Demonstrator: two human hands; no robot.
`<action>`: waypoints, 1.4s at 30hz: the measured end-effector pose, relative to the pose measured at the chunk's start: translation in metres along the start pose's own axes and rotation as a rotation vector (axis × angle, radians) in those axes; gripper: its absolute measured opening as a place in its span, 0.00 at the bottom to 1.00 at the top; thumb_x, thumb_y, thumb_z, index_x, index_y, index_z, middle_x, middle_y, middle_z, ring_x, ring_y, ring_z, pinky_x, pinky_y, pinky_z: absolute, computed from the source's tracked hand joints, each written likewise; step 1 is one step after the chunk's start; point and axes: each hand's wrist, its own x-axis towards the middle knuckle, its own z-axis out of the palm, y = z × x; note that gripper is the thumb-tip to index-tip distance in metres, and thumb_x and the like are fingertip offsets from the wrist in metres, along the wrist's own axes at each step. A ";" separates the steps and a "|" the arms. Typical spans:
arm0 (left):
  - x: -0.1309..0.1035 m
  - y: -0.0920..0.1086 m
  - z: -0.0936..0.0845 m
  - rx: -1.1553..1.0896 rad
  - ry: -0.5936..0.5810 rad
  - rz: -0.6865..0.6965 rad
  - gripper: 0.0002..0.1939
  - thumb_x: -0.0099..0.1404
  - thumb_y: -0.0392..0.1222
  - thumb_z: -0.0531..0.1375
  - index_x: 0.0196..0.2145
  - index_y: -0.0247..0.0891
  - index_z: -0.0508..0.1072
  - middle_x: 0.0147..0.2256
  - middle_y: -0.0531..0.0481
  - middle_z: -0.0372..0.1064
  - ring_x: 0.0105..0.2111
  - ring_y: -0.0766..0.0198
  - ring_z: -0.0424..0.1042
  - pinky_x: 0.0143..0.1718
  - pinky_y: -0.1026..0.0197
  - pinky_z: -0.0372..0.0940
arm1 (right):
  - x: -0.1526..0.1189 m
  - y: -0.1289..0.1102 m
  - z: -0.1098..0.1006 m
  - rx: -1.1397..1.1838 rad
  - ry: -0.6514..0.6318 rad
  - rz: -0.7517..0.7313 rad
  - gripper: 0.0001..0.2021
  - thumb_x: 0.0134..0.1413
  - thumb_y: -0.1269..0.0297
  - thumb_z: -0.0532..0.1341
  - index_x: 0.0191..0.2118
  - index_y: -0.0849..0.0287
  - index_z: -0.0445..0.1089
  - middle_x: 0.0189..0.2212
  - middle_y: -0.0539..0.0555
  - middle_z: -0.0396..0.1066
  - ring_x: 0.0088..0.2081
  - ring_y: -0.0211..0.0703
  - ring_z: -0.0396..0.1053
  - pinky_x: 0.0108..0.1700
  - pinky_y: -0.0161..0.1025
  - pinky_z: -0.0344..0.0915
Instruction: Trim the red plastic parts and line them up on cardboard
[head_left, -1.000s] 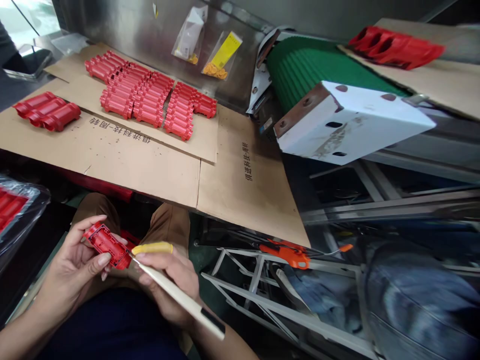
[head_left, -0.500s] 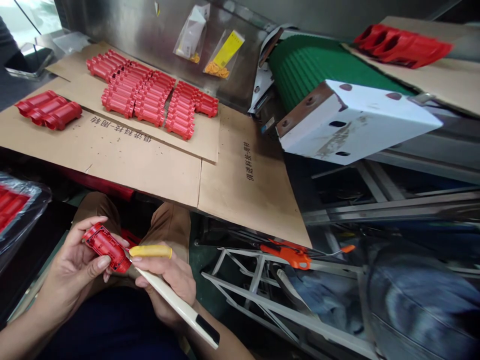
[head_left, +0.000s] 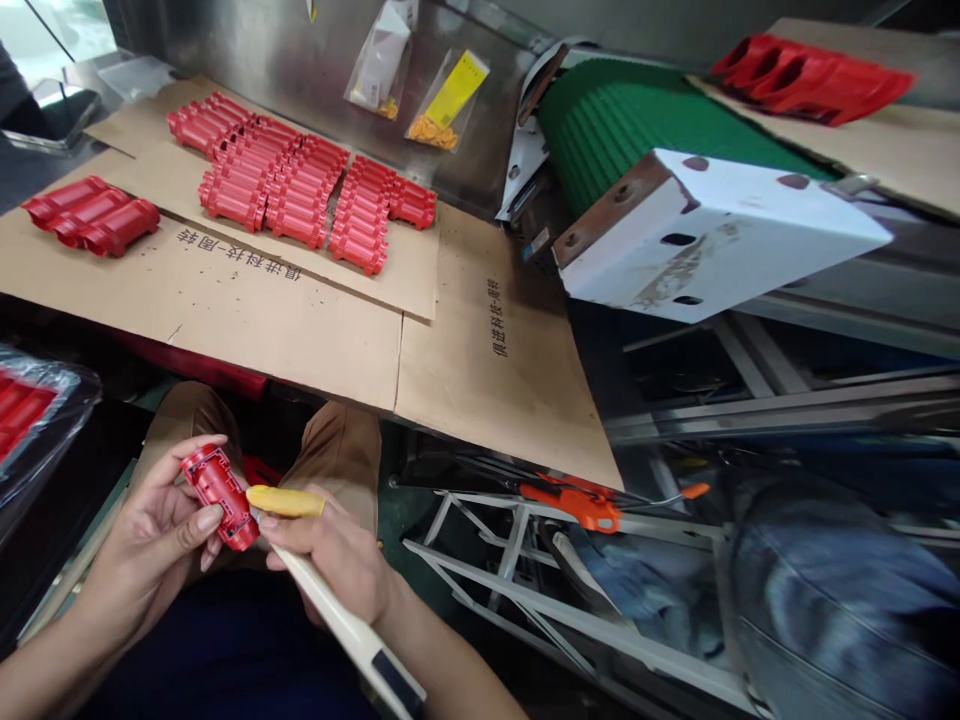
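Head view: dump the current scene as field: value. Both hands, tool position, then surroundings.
left hand: grips a red part
right hand: grips a cream-handled tool; yellow finger cover on one finger
tool position: front end at the red part's end nearer the right hand; contact unclear
surface ahead: cardboard sheets
on cardboard: rows of red pieces; three more set apart to the left
beyond cardboard: two clear bags
right side: green ribbed belt

Parts (head_left: 295,217) on cardboard (head_left: 415,270) (bags (head_left: 448,98) behind), conveyor (head_left: 630,130) at right
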 end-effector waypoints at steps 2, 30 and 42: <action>0.001 0.001 -0.001 -0.017 -0.028 -0.044 0.34 0.59 0.46 0.76 0.61 0.44 0.72 0.26 0.54 0.70 0.22 0.70 0.63 0.23 0.71 0.63 | -0.002 0.005 -0.005 -0.115 -0.037 -0.098 0.20 0.68 0.74 0.63 0.63 0.61 0.69 0.48 0.64 0.82 0.43 0.50 0.81 0.44 0.45 0.82; 0.009 -0.005 -0.010 -0.018 -0.124 -0.070 0.39 0.64 0.50 0.72 0.68 0.45 0.65 0.37 0.46 0.75 0.30 0.65 0.65 0.28 0.66 0.61 | 0.004 -0.010 -0.006 -0.030 -0.116 -0.037 0.09 0.72 0.69 0.62 0.54 0.60 0.75 0.45 0.60 0.82 0.39 0.46 0.80 0.40 0.40 0.82; 0.007 -0.014 -0.016 0.230 -0.065 0.076 0.21 0.63 0.49 0.73 0.53 0.44 0.80 0.39 0.49 0.78 0.33 0.62 0.76 0.34 0.65 0.74 | 0.017 -0.014 -0.004 0.158 0.229 0.276 0.09 0.67 0.70 0.65 0.50 0.56 0.78 0.43 0.57 0.82 0.47 0.46 0.79 0.51 0.43 0.79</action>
